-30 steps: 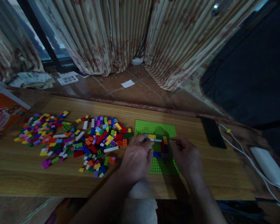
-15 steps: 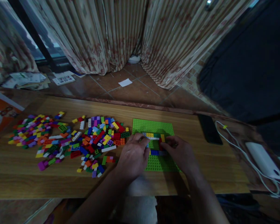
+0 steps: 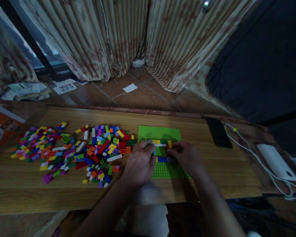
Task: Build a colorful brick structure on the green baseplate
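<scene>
Your left hand [image 3: 140, 161] steadies the baseplate [image 3: 160, 134] mid-surface while your right hand [image 3: 185, 156] pinches a brick [image 3: 168, 149] there; press straight down, studs aligned, loose bricks [image 3: 88, 149] lying left.

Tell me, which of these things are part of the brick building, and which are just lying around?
In use: green baseplate; bricks built on it; loose brick pile; left hand and right hand, both on the build.

Lying about: black phone; white cable; white power bank; orange box; papers on the floor.
</scene>
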The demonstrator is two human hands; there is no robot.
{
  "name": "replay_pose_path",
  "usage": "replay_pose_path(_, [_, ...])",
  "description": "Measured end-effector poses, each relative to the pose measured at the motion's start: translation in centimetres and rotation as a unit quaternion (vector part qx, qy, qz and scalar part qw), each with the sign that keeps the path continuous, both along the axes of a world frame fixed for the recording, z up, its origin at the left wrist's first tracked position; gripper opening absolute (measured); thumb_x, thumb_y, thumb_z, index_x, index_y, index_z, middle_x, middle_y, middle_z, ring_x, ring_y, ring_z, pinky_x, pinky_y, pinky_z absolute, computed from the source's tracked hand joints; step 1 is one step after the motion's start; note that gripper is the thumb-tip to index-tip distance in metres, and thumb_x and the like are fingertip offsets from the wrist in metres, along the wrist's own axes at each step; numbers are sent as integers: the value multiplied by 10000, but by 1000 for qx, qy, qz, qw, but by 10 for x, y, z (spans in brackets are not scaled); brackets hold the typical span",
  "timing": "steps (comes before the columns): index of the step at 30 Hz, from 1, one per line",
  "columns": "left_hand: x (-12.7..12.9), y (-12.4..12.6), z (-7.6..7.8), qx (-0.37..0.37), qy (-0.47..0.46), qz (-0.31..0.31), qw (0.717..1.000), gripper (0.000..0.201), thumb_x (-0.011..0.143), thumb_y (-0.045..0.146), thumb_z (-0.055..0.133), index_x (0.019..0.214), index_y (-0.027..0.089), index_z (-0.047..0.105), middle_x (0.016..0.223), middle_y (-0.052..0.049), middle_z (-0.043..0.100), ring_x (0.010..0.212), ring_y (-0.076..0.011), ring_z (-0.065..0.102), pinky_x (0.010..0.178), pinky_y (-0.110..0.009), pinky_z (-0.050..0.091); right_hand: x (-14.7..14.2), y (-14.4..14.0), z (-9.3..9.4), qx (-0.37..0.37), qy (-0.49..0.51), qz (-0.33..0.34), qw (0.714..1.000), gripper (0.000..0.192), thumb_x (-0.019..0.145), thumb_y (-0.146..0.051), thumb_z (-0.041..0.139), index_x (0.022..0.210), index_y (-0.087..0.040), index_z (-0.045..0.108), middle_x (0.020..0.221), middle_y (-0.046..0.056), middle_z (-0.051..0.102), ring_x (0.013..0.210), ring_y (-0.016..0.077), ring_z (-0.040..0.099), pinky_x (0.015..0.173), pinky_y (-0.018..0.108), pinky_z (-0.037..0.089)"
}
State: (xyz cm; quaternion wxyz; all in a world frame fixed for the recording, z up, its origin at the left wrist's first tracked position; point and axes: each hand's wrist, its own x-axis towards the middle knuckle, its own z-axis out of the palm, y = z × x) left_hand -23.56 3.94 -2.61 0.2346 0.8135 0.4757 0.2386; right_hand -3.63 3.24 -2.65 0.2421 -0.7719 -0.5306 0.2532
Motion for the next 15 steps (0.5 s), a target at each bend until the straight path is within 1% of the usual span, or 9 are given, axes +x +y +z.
replay_pose_path(6, [-1,0,4,-9,-7,4,1000,249,891,152,530,1107,152,655,1136,-99,629,1054,-244,611,954,-409,531,5,0,1,0,19,10,1000,292,690,-418,731,837,-167,698,699,36,692,613,175,620,581,296,451])
replay_pose_path(11, [-5,1,6,-21,-18,9,1000,247,910,165,510,1113,170,649,1106,-92,637,1018,-239,624,919,-411,538,6,0,5,-2,47,8,999,375,795,-529,603,844,-174,711,736,56,714,675,193,646,627,314,462])
replay_pose_path(13, [-6,2,6,-27,-19,10,999,242,913,168,507,1109,168,650,1089,-93,642,1006,-241,626,912,-417,538,6,1,5,-7,36,8,999,376,768,-533,635,852,-174,710,741,54,711,680,196,643,630,319,460])
replay_pose_path(15, [-6,3,6,-33,-21,9,999,241,915,170,507,1108,165,651,1086,-95,645,1003,-243,627,910,-420,536,6,1,5,-14,19,16,1000,361,708,-492,707,878,-172,704,729,40,701,656,190,630,617,316,453])
